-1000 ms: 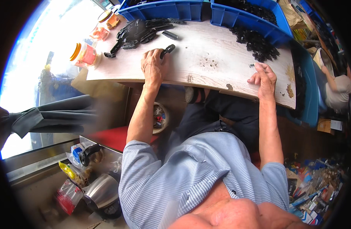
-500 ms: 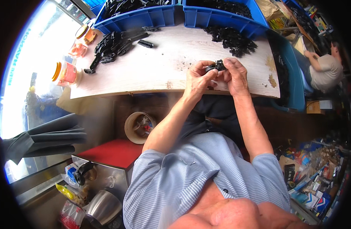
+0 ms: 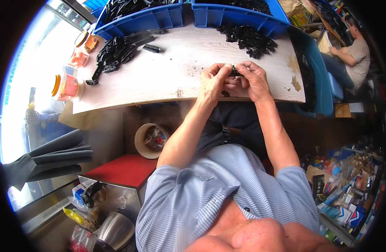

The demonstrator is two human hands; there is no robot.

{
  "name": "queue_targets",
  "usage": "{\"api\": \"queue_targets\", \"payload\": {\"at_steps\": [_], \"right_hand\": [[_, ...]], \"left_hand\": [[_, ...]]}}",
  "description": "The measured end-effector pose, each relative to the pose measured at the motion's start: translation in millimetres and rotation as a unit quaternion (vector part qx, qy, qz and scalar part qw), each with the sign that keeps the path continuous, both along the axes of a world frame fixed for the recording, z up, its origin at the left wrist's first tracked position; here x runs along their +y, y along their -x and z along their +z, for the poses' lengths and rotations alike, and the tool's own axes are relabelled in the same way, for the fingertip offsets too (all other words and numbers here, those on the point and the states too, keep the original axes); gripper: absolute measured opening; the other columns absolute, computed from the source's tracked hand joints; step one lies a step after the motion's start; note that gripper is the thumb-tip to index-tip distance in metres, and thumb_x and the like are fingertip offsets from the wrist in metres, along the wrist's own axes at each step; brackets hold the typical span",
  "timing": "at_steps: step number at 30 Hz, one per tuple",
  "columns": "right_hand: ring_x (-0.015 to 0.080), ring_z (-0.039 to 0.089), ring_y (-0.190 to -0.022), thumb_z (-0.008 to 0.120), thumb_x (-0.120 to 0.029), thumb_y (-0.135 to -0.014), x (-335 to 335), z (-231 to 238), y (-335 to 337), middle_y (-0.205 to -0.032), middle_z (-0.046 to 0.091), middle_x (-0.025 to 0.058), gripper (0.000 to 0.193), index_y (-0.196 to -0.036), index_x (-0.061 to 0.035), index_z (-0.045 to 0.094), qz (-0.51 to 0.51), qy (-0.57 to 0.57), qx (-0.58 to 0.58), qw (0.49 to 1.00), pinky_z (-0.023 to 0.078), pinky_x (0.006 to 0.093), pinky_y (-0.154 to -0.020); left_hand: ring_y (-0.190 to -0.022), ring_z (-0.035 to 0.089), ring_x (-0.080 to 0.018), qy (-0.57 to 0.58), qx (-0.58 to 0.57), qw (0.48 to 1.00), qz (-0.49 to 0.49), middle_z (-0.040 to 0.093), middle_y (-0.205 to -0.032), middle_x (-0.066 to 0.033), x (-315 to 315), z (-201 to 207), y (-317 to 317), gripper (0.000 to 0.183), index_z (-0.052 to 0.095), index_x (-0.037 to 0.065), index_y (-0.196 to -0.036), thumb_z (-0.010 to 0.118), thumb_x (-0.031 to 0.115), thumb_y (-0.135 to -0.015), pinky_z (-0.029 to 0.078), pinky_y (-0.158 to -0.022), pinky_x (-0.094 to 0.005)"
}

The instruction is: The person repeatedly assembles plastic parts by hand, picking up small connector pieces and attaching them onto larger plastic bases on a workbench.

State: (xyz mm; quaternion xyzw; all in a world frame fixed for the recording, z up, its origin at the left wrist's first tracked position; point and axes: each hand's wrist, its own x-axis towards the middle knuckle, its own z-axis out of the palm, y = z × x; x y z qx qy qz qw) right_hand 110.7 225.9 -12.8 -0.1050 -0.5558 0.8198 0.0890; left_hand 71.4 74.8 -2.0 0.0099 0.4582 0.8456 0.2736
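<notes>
Over the near edge of the pale wooden table (image 3: 159, 80), a small black plastic part (image 3: 234, 72) is pinched between my two hands. My left hand (image 3: 212, 82) grips it from the left with thumb and fingers closed. From the other side my right hand (image 3: 254, 79) presses on it, its fingers also closed. Much of the part is covered by the fingertips. A pile of long black plastic pieces (image 3: 117, 52) lies at the far left, with one single black piece (image 3: 151, 48) beside it. A heap of small black parts (image 3: 249, 40) lies at the far right.
Two blue bins (image 3: 138, 21) of black parts stand along the back. Jars with orange lids (image 3: 66, 86) line the left edge. A teal tub (image 3: 325, 90) sits at the right, near a seated person (image 3: 352, 59). Below are a waste bucket (image 3: 139, 140) and a red-topped cabinet (image 3: 121, 170).
My hands have come closer together around the black part, which now shows less between the fingers. The view has shifted slightly, so the table sits a little further left.
</notes>
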Motion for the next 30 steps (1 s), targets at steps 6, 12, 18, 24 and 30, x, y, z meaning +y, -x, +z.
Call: {"api": "queue_targets", "payload": {"at_steps": [6,12,18,24,30], "right_hand": [[0.0047,0.042,-0.045,0.074,-0.023,-0.083,-6.2,11.6,1.1,-0.060,0.056,-0.0016,0.021,-0.083,-0.0055,0.063,-0.013,-0.062,-0.040,0.997,0.041,0.0213,-0.050],[0.0071,0.044,-0.041,0.069,-0.031,-0.084,-15.5,12.4,1.8,-0.054,0.043,-0.0036,0.036,-0.063,-0.0086,0.051,0.022,-0.130,-0.088,0.987,0.034,0.0248,-0.035],[0.0072,0.043,-0.042,0.068,-0.025,-0.084,-9.9,2.4,-4.3,-0.057,0.045,-0.0031,0.032,-0.063,-0.0096,0.050,-0.013,-0.143,-0.032,0.989,0.035,0.0250,-0.037],[0.0083,0.047,-0.042,0.069,-0.024,-0.084,6.3,8.1,-11.3,-0.056,0.051,-0.0033,0.022,-0.070,-0.0081,0.062,-0.104,-0.037,-0.036,0.993,0.040,0.0254,-0.038],[0.0156,0.048,-0.038,0.067,-0.036,-0.083,113.6,27.5,-23.2,-0.042,0.034,-0.0008,0.033,-0.079,-0.0033,0.060,-0.320,-0.004,-0.083,0.944,0.059,0.0445,-0.051]], "left_hand": [[-0.056,0.063,-0.0156,0.034,-0.007,0.998,0.046,0.064,-0.077,-0.0101,5.1,-6.8,2.8,0.017,0.061,-0.001,-0.098,0.065,0.013,-0.089,0.054,-0.055,-0.0247],[-0.056,0.063,-0.0140,-0.034,-0.022,0.998,0.048,0.064,-0.080,-0.0084,-1.0,-14.0,2.6,0.015,0.061,-0.002,-0.096,0.065,0.011,-0.089,0.055,-0.052,-0.0246],[-0.059,0.062,-0.0130,-0.011,0.004,1.000,0.008,0.063,-0.080,-0.0068,-0.7,-4.6,-1.4,0.012,0.062,0.002,-0.097,0.065,0.010,-0.089,0.052,-0.052,-0.0239],[-0.066,0.064,-0.0172,0.137,0.215,0.966,0.051,0.066,-0.082,-0.0082,23.6,-11.3,21.7,0.020,0.066,0.002,-0.103,0.067,0.014,-0.087,0.054,-0.061,-0.0284],[-0.087,0.058,-0.0295,0.431,0.615,0.649,0.124,0.063,-0.087,-0.0072,85.7,-13.4,49.7,0.014,0.070,0.018,-0.095,0.063,0.016,-0.082,0.050,-0.076,-0.0396]]}}
